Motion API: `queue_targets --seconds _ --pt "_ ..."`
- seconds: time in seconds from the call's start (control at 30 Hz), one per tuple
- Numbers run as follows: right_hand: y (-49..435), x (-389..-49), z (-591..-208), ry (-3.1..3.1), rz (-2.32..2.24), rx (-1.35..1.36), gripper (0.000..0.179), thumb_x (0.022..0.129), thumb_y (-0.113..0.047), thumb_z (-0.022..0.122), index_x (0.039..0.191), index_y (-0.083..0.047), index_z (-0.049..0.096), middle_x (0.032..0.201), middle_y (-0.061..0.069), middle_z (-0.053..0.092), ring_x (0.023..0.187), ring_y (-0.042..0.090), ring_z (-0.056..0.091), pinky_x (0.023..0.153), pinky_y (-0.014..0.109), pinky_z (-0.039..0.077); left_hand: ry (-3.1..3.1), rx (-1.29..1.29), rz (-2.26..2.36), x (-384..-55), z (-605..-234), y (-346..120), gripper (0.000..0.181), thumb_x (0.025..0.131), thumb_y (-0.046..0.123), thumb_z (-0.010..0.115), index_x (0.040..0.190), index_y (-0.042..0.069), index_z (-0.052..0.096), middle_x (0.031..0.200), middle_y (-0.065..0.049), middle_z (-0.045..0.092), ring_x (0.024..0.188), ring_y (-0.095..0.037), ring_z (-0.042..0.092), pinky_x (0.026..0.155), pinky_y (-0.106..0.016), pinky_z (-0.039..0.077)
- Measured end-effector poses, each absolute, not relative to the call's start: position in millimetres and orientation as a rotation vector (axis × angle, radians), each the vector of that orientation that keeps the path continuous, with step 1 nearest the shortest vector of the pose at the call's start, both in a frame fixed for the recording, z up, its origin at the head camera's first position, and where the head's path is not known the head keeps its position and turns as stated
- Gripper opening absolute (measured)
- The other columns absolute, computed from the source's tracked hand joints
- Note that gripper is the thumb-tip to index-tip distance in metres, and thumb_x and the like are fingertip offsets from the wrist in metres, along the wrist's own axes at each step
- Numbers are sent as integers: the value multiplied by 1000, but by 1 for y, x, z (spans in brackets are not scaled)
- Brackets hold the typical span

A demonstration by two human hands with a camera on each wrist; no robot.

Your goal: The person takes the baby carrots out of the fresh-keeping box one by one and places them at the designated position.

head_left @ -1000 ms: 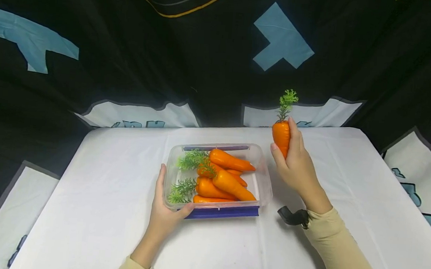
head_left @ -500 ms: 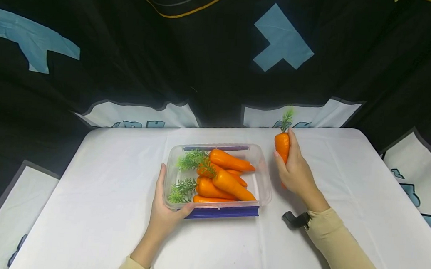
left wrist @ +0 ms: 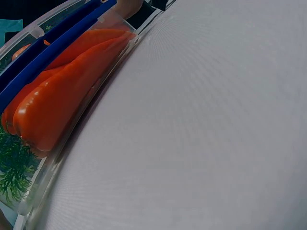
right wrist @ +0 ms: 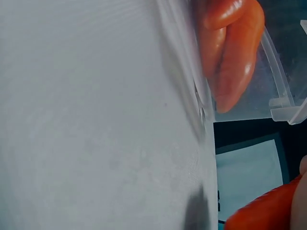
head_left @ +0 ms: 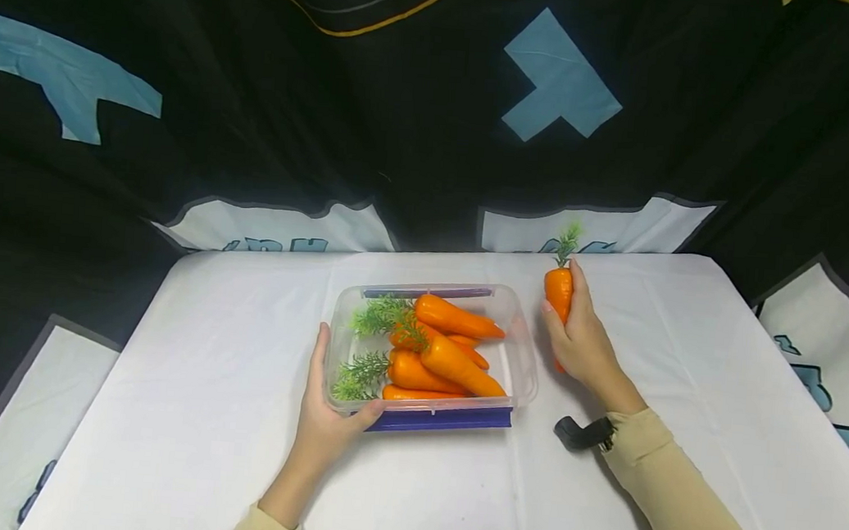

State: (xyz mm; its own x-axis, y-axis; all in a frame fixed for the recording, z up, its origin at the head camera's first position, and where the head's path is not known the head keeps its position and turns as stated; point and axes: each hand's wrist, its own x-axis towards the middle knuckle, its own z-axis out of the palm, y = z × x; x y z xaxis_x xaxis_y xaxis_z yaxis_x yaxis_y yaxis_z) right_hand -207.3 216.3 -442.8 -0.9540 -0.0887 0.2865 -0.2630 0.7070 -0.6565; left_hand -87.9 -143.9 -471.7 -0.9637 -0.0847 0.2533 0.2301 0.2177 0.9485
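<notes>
A clear plastic food container with blue side latches stands open on the table. Inside it lie several orange carrots with green leafy tops. My left hand grips the container's near left corner, thumb on the front rim and fingers along the left wall. Right of the container, my right hand holds another carrot upright, leaves up and tip down. In the right wrist view, this carrot shows at the lower right corner, partly covered by a finger.
A white cloth covers the table. Behind it hangs a black curtain with blue and white patches. A black wrist camera juts from the right wrist.
My right hand has come down and slightly right with its carrot, then stays nearly still over the last half second. My left hand and the container have not moved.
</notes>
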Motion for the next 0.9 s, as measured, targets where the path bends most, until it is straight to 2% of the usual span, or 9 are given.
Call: queue_targets --seconds 0.27,0.5,0.63,0.9 --pt "216 -214 -453 -2684 1088 298 78 103 -29 50 161 -20 0 161 22 26 137 44 42 114 63 32 -2242 -137 -1810 -88 -471 -143 122 69 20 87 158 40 7 169 -2 8 155 -23 9 120 -68 12" --pt "216 -220 -463 -2672 1070 329 76 103 -29 50 161 -17 2 162 21 23 142 44 35 117 61 29 -2239 -140 -1820 -88 -470 -143 122 69 22 87 159 37 7 168 -1 9 154 -24 10 120 -67 13" --pt "216 -223 -465 -2674 1055 337 76 103 -28 50 161 -15 3 163 22 22 144 44 33 118 61 27 -2237 -142 -1827 -88 -470 -143 122 69 22 87 159 39 6 169 -3 9 154 -24 10 120 -67 13" --pt "211 -226 -466 -2723 1000 305 75 103 -28 50 161 -15 5 157 27 30 139 47 38 116 63 30 -2235 -143 -1825 -88 -471 -143 123 68 21 87 159 37 6 168 -2 9 154 -24 11 120 -66 13"
